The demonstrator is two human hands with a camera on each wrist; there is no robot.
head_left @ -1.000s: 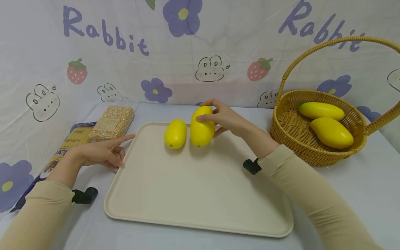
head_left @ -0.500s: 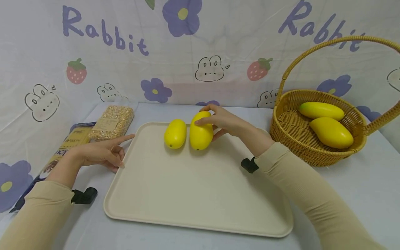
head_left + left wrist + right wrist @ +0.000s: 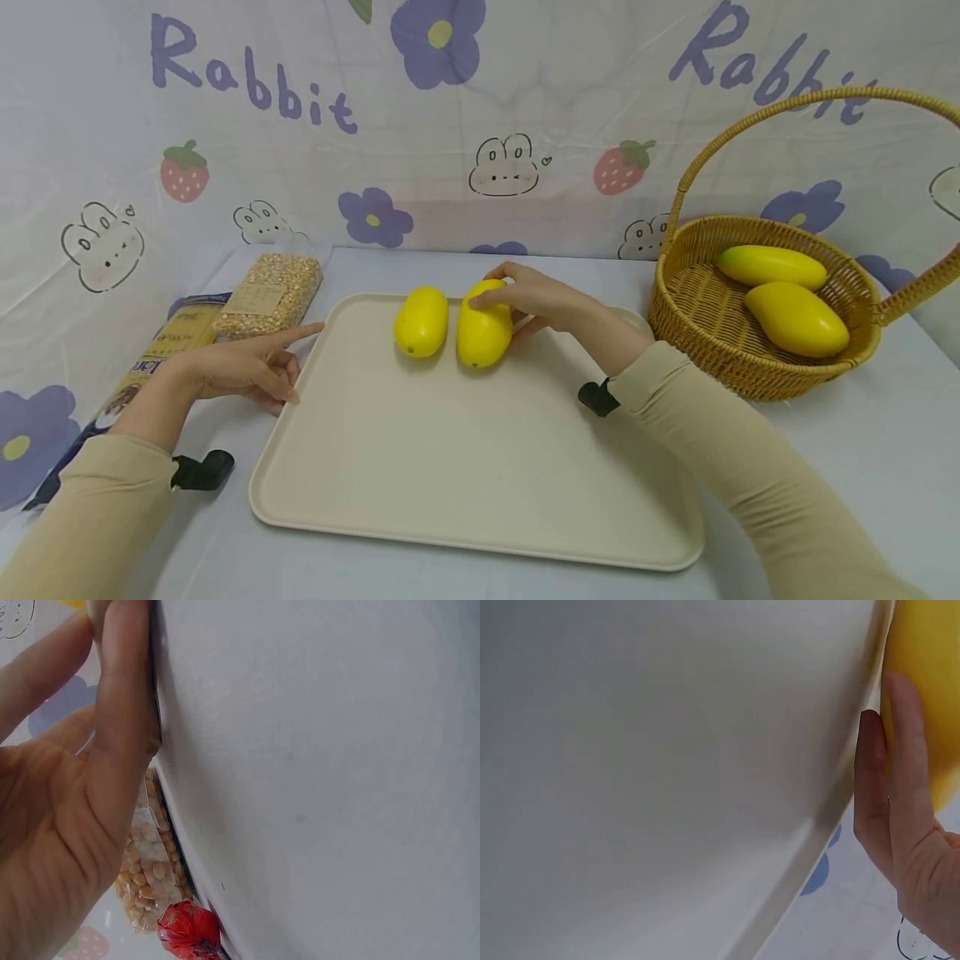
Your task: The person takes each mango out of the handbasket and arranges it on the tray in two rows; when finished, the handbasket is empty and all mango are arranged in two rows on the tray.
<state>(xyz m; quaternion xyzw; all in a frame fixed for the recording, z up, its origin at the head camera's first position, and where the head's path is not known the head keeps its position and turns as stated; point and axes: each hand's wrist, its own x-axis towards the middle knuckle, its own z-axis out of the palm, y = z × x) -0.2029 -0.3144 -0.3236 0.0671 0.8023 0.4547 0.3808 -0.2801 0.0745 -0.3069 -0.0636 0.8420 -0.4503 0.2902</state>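
Those two oval fruits [image 3: 422,323] [image 3: 484,335] are bright yellow, the flat rectangular tray [image 3: 465,467] plain cream, the wicker basket [image 3: 705,300] golden tan, the white cloth backdrop [image 3: 405,150] purple-flowered.

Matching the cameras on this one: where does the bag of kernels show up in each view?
Head: the bag of kernels lies left of the tray, beyond the left hand.
Left wrist: low, left of centre, partly behind the hand.
Right wrist: not in it.
Shared landmark: the printed cloth, part of which shows in all three views.
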